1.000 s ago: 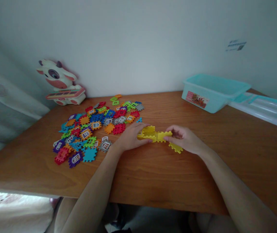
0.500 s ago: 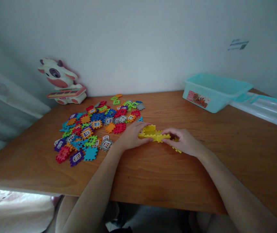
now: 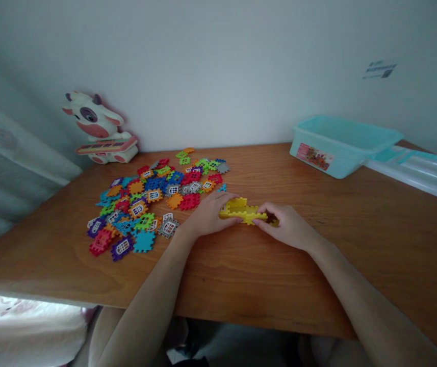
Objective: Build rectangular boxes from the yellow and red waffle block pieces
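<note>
Between my hands, a structure of yellow interlocking building tiles (image 3: 246, 216) rests on the wooden table (image 3: 241, 285). It has notched edges, a flat base and upright side pieces. My left hand (image 3: 214, 213) grips its left end, thumb along the near side and fingers over the far side. At the right end my right hand (image 3: 282, 224) is closed around a yellow tile, thumb in front and index finger above. My fingers partly hide both ends, so how the right tile joins the rest cannot be made out.
Left of my hands spreads a pile of coloured notched tiles (image 3: 144, 239), several with white window inserts. A cow-shaped toy keyboard (image 3: 105, 148) stands at the back left. A turquoise bin (image 3: 317, 150) is at the back right, with a clear lid (image 3: 420, 171) beside it.
My right hand has turned slightly, and the yellow piece that hung out below its fingers has swung up against the structure's right end. My left hand has kept its grip.
</note>
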Tool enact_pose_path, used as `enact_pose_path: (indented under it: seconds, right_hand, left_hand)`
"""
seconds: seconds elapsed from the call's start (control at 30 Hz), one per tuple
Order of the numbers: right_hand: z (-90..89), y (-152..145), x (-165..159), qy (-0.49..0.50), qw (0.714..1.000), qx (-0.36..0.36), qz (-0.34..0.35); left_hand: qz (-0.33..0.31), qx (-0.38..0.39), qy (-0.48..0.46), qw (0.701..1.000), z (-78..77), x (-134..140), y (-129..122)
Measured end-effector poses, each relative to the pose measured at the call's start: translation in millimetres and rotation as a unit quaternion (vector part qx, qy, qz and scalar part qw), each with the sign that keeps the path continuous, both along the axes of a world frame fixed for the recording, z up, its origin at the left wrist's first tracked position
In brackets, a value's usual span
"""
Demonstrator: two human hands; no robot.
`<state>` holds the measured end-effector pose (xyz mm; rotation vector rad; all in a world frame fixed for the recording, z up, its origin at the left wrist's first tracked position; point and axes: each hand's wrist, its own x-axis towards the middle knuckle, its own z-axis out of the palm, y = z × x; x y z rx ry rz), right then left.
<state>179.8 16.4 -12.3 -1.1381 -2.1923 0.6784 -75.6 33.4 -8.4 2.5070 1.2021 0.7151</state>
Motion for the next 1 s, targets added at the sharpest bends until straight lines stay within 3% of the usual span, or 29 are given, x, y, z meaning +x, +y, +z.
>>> enact_pose_path:
  seconds: [0.1, 0.27, 0.4, 0.6, 1.0]
  right_hand:
    - [-1.3, 0.2, 0.3, -0.001, 1.000, 0.011, -0.002]
    - [-5.5, 2.6, 1.0, 0.006, 1.000, 0.011, 0.008]
    - [-7.2, 2.6, 1.7, 0.008, 1.000, 0.008, 0.005]
    - [-8.0, 1.9, 1.4, 0.002, 1.000, 0.006, 0.004]
    - [-10.5, 1.4, 0.0, 0.017, 0.999, 0.000, 0.033]
  left_hand:
    - [-0.004, 0.016, 0.007, 1.000, 1.9, 0.0, -0.9]
    - [-0.050, 0.107, 0.052, 0.992, 8.9, 3.8, -4.9]
    - [-0.054, 0.125, 0.048, 0.990, 12.1, 13.9, -6.9]
    - [-0.016, 0.082, 0.050, 0.995, 18.7, 24.5, -10.6]
    - [0.002, 0.052, 0.054, 0.997, 24.3, 26.9, -14.1]
